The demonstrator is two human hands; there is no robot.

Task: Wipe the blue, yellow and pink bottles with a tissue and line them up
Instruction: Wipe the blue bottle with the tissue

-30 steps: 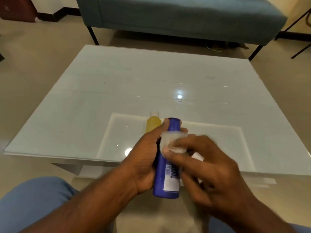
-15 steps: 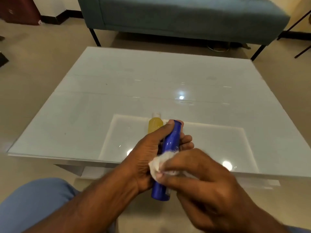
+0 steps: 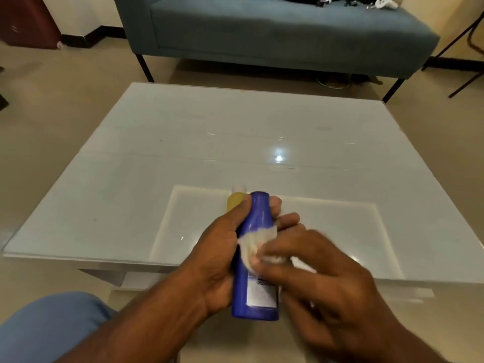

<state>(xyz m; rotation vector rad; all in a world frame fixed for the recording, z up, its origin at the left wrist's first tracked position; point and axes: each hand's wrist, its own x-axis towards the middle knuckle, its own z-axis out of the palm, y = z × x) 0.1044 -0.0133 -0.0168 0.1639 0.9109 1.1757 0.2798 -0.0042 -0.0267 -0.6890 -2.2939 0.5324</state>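
Left hand [image 3: 220, 260] wraps its fingers around the blue bottle [image 3: 255, 279] above the table's [image 3: 131, 179] near edge; right hand [image 3: 322, 279] pinches a tissue [image 3: 258, 244] against it.

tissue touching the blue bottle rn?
Touching. The head view shows the right hand pressing the tissue flat on the blue bottle, no gap; the left hand grips the bottle.

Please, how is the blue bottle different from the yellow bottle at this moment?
The blue bottle is held in the air by the left hand, while the yellow bottle stands on the table. The right hand presses a tissue on the blue bottle; nothing wipes the yellow one. The blue bottle shows nearly whole; the yellow is mostly hidden.
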